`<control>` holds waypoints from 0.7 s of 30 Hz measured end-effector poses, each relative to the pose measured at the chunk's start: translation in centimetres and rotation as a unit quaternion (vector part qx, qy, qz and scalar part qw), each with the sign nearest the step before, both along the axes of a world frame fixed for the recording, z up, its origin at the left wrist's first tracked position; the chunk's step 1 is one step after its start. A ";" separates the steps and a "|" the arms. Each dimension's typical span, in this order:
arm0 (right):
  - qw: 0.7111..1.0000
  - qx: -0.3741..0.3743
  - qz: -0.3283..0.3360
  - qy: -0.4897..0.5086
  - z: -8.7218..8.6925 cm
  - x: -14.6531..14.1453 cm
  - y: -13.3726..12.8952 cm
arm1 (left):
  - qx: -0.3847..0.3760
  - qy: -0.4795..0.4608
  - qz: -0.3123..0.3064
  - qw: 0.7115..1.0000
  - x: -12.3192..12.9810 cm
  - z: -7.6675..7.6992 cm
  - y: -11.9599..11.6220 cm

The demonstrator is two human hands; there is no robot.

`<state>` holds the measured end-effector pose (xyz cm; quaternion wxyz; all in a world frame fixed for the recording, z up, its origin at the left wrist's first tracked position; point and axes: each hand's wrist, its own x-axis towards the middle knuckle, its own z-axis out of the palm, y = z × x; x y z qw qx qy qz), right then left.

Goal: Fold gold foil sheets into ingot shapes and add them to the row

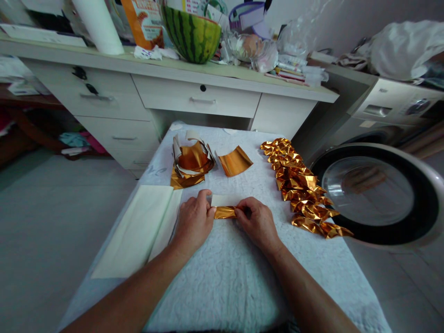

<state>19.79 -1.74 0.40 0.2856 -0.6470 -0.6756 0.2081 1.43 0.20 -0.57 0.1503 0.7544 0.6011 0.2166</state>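
Note:
Between my hands lies a sheet of gold foil paper [225, 212], its near edge folded over so a gold strip shows in front of its pale side. My left hand [197, 213] pinches the strip's left end, thumb on the fold. At the right end, the fingers of my right hand [255, 220] are closed on the same strip. Beyond my hands are a curled stack of gold foil sheets [192, 159] and a single loose gold sheet [236, 161]. A row of folded, twisted gold foil pieces [298, 180] runs along the table's right side.
Pale yellow paper [135, 226] lies at the left of the cloth-covered table [243, 286]. An open washing machine door [374, 192] stands close to the right edge. Behind, a cluttered counter [145, 67] holds half a watermelon [190, 34] and a white roll [99, 27].

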 end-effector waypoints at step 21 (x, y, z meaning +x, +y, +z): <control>0.997 0.047 -0.003 0.063 -0.9 0.2 0.3 | 0.002 0.037 0.011 0.999 0.2 0.1 0.0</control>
